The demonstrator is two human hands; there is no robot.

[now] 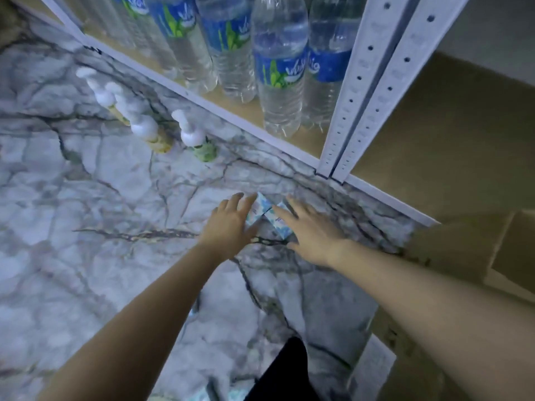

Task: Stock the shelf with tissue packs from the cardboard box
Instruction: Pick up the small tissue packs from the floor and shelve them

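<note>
Both arms reach forward, left hand [231,224] and right hand [309,233] flat, fingers straight.

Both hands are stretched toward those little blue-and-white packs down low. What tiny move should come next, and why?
Probably closing the fingers round the packs. The left hand lies open against the left blue-and-white tissue pack and the right hand open over the right tissue pack, so neither is gripped yet. They look to lie on the marble-patterned floor, below the white metal shelf.
</note>
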